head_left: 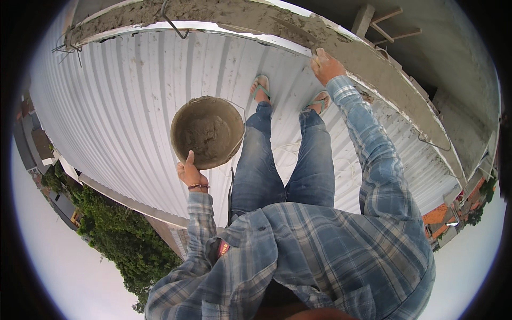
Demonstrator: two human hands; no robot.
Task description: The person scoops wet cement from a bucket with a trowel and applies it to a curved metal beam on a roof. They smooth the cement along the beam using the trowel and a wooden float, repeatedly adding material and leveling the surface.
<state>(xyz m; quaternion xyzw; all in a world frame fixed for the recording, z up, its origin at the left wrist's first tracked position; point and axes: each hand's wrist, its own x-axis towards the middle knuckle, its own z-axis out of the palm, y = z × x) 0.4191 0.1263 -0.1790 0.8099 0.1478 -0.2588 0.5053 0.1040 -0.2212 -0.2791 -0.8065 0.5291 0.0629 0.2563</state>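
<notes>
My left hand [192, 173] grips the near rim of a round bucket [183, 114], thumb over the edge. Wet grey mortar [209, 134] lies inside it, and a thin wire handle hangs at its right side. Ahead and to the right, my right hand [327, 68] is closed round the handle of a trowel [296, 31]. The blade points away to the left over the mortar-covered top of a low wall [234, 15], its outline blending into the grey. Whether the blade touches the surface I cannot tell.
I stand in sandals on a corrugated white metal roof [144, 80]. Bent rebar [173, 21] sticks out of the wall, with tied wire ends [68, 49] at its left. Wooden pieces [386, 29] lie beyond the wall. Trees [122, 234] show past the roof edge at left.
</notes>
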